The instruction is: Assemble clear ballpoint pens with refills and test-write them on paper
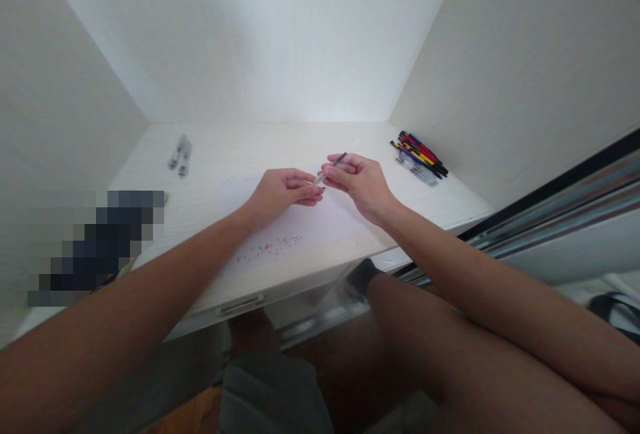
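Note:
Over the white desktop, my two hands meet around a slim pen with a clear barrel and a dark end pointing up to the right. My right hand pinches it between thumb and fingers. From the other side, my left hand closes its thumb and fingertips on the pen's lower end. A small dark bit shows at the left fingertips, too small to make out. Beneath the hands lies a sheet of paper, with small dark and red marks near its front edge.
Several coloured pens in red, yellow, blue and black lie in a pile at the right, beside clear barrels. A few clear pens lie back left. Walls enclose the desk; a drawer handle is below its front edge.

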`<state>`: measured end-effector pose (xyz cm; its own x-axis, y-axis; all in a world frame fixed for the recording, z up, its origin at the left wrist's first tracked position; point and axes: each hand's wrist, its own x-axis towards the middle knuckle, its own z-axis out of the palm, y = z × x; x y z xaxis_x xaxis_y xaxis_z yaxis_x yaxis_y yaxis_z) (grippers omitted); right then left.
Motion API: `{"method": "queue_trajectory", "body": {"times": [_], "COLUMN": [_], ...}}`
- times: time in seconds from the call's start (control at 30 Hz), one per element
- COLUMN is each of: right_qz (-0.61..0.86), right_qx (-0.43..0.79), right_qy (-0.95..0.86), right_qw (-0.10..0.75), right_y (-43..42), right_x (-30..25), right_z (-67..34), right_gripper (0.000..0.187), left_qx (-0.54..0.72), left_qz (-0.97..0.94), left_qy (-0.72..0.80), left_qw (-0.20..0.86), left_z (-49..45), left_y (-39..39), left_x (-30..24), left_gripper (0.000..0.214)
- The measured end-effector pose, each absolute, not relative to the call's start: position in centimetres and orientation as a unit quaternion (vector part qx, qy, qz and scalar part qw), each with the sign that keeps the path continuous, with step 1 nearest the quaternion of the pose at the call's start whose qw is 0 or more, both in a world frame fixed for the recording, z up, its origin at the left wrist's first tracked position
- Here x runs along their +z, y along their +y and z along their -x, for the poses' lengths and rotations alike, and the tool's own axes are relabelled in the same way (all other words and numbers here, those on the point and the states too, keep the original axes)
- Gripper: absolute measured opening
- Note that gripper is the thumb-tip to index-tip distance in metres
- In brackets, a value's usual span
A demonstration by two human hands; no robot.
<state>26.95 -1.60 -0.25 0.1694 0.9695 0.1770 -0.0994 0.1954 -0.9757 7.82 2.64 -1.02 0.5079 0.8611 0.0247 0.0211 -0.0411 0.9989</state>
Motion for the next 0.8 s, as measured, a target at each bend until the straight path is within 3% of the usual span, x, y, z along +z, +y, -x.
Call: {"method": "queue_trajectory", "body": {"times": [0.17, 0.33, 0.43, 0.8], "right_qz": [0.497, 0.490, 0.486, 0.527], "right_qx": [0.413, 0.410, 0.412, 0.407], "right_qy": [-0.485, -0.519, -0.506, -0.462], "right_qw": [0.589, 0.567, 0.581, 0.586], "right_y": [-2.1, -2.5, -2.2, -1.3], "right_x": [0.0, 0.2, 0.4, 1.2], "right_z": [-26.6, -26.1, -26.2, -26.7], "right_gripper": [0.034, 0.024, 0.015, 0.024], "left_qx": [0.350, 0.341, 0.325, 0.258], "left_qz": [-0.626, -0.643, -0.647, -0.637], "left_qy": [0.339, 0.311, 0.306, 0.263], "left_qw": [0.610, 0.611, 0.618, 0.677], "left_z": [-7.8, -7.8, -7.7, -7.2], "left_y": [2.7, 3.0, 3.4, 3.7], "left_x": [-1.0, -1.7, -2.3, -2.1], "left_gripper": [0.045, 0.027, 0.027, 0.031]}}
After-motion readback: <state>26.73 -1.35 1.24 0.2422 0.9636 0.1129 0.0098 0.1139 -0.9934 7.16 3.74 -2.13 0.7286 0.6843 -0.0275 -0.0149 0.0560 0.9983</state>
